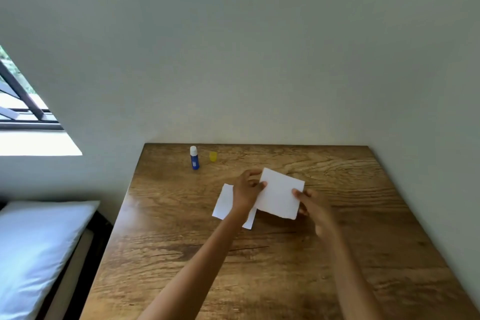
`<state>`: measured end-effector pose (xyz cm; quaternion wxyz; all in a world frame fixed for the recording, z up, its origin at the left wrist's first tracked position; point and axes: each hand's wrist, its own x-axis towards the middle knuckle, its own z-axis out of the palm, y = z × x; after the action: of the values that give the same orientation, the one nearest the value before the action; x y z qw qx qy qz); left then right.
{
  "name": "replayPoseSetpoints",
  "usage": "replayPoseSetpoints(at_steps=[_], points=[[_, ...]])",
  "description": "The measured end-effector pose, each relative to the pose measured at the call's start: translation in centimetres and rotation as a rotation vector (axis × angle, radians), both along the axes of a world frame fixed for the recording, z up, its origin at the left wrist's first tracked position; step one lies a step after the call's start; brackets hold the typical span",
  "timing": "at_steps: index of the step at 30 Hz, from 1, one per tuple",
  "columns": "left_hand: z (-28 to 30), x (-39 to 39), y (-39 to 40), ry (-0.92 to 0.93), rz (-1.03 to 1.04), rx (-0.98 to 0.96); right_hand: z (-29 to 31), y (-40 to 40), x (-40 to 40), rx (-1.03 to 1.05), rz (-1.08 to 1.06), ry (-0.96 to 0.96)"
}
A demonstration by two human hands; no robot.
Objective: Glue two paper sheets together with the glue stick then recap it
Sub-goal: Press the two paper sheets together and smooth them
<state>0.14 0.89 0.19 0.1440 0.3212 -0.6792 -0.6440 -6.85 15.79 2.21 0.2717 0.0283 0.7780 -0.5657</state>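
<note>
Both hands held one paper sheet [280, 193] above the wooden worktop [285, 254]: left hand [247, 189] and right hand [313, 206] each pinched an edge in their fingers. The second sheet [224, 202] lay flat beneath. The glue stick [194, 158] stood uncapped at the back, its yellow cap [213, 156] beside it. Joining and recapping seemingly remained.

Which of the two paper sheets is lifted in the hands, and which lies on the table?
The right-hand sheet is held by both hands; the left sheet lies flat on the table, partly under the left hand.
</note>
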Motion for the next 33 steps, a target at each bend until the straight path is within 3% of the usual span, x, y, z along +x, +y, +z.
replayPoseSetpoints(at_steps=[5,10,17,22,24,26,29,33], points=[[0.6,4.1,-3.8,-0.131,0.042,0.067,-0.1,-2.6,4.5,-0.093,-0.009,0.003],[1.3,7.8,-5.7,-0.02,0.016,0.287,0.4,-5.2,6.7,-0.125,-0.06,0.011],[3.1,9.1,-8.2,0.108,0.165,0.017,2.3,-7.5,7.7,-0.133,-0.099,0.331],[4.1,8.5,-8.9,0.067,0.021,-0.036,3.7,-9.5,7.6,-0.074,-0.05,0.474],[4.1,8.3,-9.6,-0.029,-0.077,-0.153,4.3,-9.4,6.8,-0.023,-0.06,0.571],[4.4,7.9,-10.3,-0.121,-0.196,-0.285,4.7,-9.2,5.9,0.059,0.067,0.649],[4.8,6.9,-10.9,-0.169,-0.378,-0.379,4.7,-9.0,5.2,0.2,0.301,0.63],[4.8,5.9,-10.9,-0.163,-0.416,-0.355,3.8,-8.4,4.8,0.141,0.282,0.418]])
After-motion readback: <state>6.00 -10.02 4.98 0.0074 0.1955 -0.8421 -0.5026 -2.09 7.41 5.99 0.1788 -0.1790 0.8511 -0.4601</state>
